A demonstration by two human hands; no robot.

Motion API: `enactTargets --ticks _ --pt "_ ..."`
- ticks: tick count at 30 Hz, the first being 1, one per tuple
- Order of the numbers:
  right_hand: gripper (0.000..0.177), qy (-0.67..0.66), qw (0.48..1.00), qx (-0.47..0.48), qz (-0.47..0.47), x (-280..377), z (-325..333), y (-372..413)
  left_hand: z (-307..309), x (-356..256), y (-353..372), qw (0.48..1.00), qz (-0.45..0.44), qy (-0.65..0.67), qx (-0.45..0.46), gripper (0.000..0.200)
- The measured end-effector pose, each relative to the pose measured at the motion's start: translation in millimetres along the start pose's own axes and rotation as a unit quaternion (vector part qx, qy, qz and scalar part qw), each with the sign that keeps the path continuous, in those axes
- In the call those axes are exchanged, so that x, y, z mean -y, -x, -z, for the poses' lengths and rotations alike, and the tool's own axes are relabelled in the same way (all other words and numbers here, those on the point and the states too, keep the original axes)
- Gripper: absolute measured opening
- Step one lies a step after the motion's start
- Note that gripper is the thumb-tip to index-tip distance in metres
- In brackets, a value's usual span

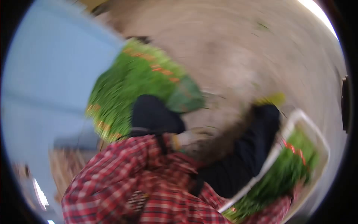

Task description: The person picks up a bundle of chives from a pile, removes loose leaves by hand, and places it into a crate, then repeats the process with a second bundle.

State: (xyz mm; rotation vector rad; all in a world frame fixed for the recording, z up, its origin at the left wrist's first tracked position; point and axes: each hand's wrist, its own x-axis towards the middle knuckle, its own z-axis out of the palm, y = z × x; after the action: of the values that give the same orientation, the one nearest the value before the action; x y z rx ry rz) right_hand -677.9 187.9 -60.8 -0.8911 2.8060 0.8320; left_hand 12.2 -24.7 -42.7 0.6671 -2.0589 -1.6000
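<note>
My left hand (194, 137), in a pale glove, is between my knees. It is smeared by motion, and I cannot make out anything in it. At the lower right, my right arm reaches into a white box (323, 143). There my right hand (298, 189) is at the edge of long green leafy stalks (274, 177) with a red-orange band; blur hides its fingers. A large pile of similar green bunches (128, 80), tied with orange bands, lies beyond my left knee.
A light-blue surface (56, 56) fills the left side. Brown cardboard (69, 168) is at the lower left. The concrete floor (231, 48) has scattered green scraps. A yellow item (274, 99) is beside my right leg. A dark green patch (186, 96) borders the pile.
</note>
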Motion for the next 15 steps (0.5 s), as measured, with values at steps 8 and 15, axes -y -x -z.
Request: enactTargets --ticks 8,15 --pt "0.052 -0.335 0.884 -0.228 0.233 83.6 163.7 -10.9 117.6 -120.8 117.5 0.907 0.093 0.249 -0.326 0.021" --pt "0.035 -0.415 0.721 -0.048 0.553 287.1 206.1 88.2 179.1 -7.9 316.7 0.763 0.02 0.194 -0.616 0.023"
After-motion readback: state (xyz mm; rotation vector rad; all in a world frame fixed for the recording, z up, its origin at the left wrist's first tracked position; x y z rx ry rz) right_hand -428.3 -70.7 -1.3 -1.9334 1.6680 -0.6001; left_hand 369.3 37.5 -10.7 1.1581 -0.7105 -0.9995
